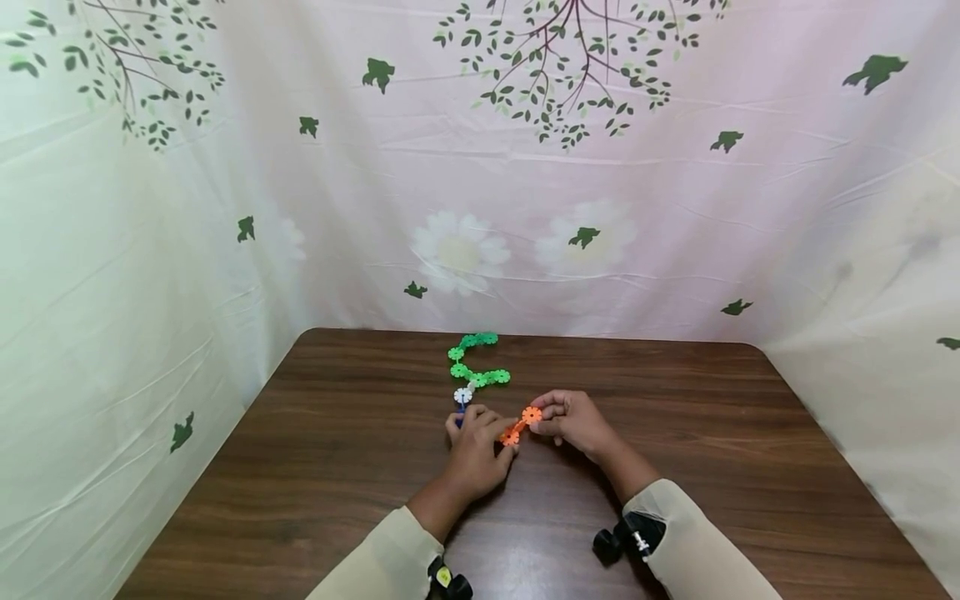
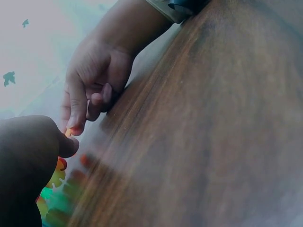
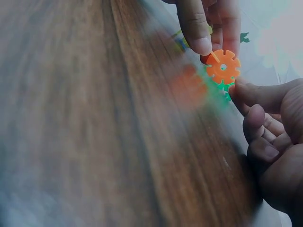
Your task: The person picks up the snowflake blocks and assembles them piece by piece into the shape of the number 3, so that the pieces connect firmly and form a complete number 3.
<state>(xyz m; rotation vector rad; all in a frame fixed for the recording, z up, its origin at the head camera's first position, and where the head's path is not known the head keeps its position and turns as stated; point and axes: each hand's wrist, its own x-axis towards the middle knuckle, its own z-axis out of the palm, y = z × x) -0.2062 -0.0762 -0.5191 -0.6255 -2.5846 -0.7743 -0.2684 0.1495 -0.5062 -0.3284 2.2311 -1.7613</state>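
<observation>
Notched plastic snowflake discs lie linked in a winding chain on the table. Its green discs (image 1: 459,372) curve at the far end, followed by a white disc (image 1: 462,395) and a blue disc (image 1: 460,418) beside my left fingers. My left hand (image 1: 474,450) covers part of the chain and pinches an orange disc (image 1: 511,437) between thumb and finger. With thumb and fingertips, my right hand (image 1: 577,423) pinches the outer orange disc (image 1: 532,414) by its edge. In the right wrist view, an orange disc (image 3: 224,73) shows its slots and centre hole between both hands.
The brown wooden table (image 1: 360,475) ends at a far edge just behind the green discs. A pale printed cloth (image 1: 525,192) hangs behind and at both sides. Black wrist cameras (image 1: 628,536) sit at the beige sleeves (image 1: 697,542).
</observation>
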